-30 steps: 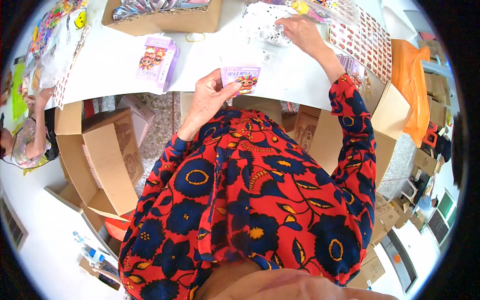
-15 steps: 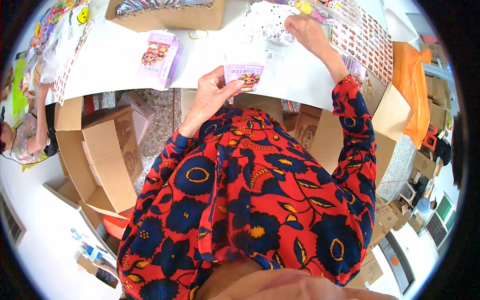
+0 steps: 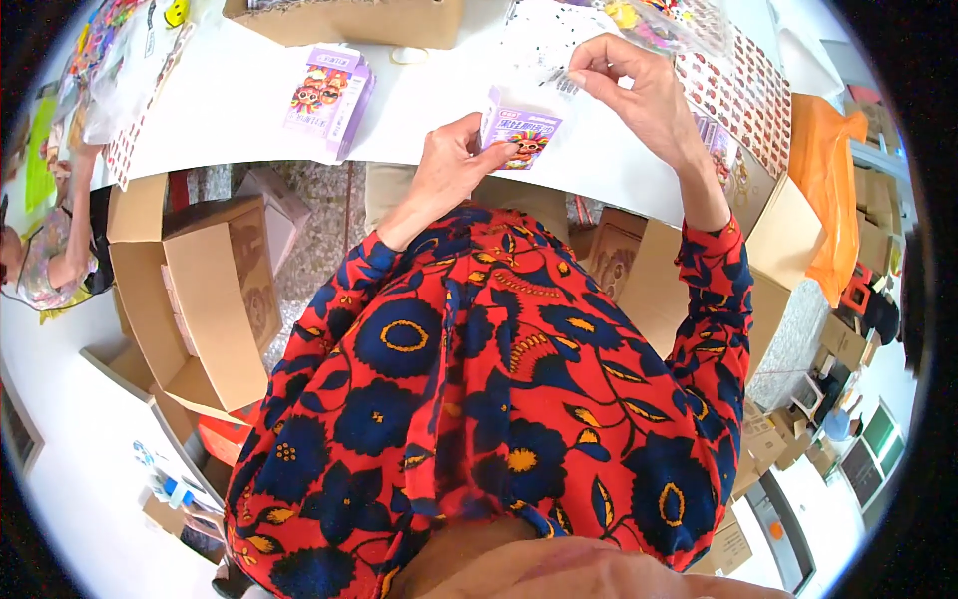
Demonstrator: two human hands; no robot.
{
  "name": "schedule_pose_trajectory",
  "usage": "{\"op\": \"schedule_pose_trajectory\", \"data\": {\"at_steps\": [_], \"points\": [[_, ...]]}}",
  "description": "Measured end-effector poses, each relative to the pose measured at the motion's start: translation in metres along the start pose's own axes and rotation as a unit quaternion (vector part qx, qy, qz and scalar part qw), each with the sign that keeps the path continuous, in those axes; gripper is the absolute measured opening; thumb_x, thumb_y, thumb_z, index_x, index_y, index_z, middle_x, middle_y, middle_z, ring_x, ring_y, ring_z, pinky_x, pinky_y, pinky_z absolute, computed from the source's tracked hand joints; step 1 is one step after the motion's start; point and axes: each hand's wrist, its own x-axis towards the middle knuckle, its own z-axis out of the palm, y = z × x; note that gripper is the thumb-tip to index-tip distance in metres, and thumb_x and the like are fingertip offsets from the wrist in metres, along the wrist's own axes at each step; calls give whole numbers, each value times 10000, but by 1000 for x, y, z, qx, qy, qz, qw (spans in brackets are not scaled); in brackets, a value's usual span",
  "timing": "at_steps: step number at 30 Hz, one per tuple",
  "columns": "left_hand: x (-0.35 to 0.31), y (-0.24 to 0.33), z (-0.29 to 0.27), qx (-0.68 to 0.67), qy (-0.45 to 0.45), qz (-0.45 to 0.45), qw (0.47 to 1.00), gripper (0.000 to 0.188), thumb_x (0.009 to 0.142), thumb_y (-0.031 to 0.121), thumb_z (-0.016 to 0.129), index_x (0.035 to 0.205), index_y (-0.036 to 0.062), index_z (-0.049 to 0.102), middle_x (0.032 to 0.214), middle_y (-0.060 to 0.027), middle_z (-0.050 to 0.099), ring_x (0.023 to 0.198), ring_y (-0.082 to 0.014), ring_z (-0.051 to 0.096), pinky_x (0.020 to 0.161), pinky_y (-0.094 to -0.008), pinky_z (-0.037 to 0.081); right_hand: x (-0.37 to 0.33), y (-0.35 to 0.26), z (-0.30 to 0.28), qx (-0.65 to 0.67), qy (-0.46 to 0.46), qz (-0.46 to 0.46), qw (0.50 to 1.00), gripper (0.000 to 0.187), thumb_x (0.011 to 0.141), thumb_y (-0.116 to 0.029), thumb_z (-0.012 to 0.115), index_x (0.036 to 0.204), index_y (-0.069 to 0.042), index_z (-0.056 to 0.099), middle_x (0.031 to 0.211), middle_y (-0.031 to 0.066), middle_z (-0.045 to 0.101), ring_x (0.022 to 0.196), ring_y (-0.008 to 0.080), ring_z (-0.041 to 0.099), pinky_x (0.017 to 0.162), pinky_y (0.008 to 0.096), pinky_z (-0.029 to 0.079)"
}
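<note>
**Purple carton in the left hand, right hand pinched close by**

I have the small purple carton (image 3: pixel 529 136) just above the middle of the frame, over the near edge of the white table (image 3: pixel 235 125). The left hand (image 3: pixel 454 165) grips it from the left, thumb laid across the printed front, which shows a cartoon face with rainbow hair. A pale flap stands up at the carton's upper left corner.

To its upper right, the right hand (image 3: pixel 644 100) hangs with thumb and forefinger drawn in toward each other; from here I cannot tell whether they are closed on something thin. Just left of those fingertips I make out a clear packet (image 3: pixel 559 82) with dark marks, blurred at this size.

Left of the left hand, I see a stack of purple cartons (image 3: pixel 327 98) near a pale rubber band (image 3: pixel 407 56). Above them, a cardboard box (image 3: pixel 349 27) is cut off by the top edge. White dark-speckled pieces (image 3: pixel 549 35) lie at the top, right of centre, and a sheet of small red prints (image 3: pixel 743 100) fills the upper right, beside an orange bag (image 3: pixel 833 205). At the far left edge I catch another person (image 3: pixel 62 265) at the table.
</note>
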Motion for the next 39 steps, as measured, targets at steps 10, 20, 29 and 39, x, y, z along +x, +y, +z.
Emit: {"op": "schedule_pose_trajectory", "data": {"at_steps": [10, 20, 29, 39], "points": [[3, -7, -1, 5, 17, 49, 999, 248, 788, 199, 713, 819, -16, 593, 604, -30, 554, 557, -61, 431, 479, -263, 372, 0, 1, 9, 49, -51, 13, 997, 60, 849, -83, 612, 879, -32, 610, 769, -29, 586, 689, 45, 491, 635, 210, 428], [2, -9, -4, -9, 3, 43, 999, 204, 809, 158, 699, 861, -15, 604, 651, -10, 589, 576, -47, 474, 499, -236, 405, 1, -7, 1, -27, -10, -10, 1000, 118, 847, -104, 623, 947, -45, 647, 832, -31, 627, 695, 45, 522, 619, 212, 438], [-16, 19, -33, -97, 77, 21, 992, 227, 839, 82, 650, 1031, -27, 598, 900, -50, 658, 797, -82, 596, 727, -238, 496, 22, 62, -2, -298, 185, -209, 913, 147, 858, -124, 600, 979, -52, 643, 923, 66, 662, 749, 150, 622, 653, 275, 498], [-28, 14, -51, -69, 75, -7, 995, 278, 846, 104, 651, 1088, -17, 586, 955, -52, 653, 849, -96, 599, 782, -245, 491, 5, 82, 95, -203, -29, -85, 975, 264, 818, -261, 604, 1029, -103, 610, 931, 116, 617, 834, 306, 614, 707, 405, 507]]}}
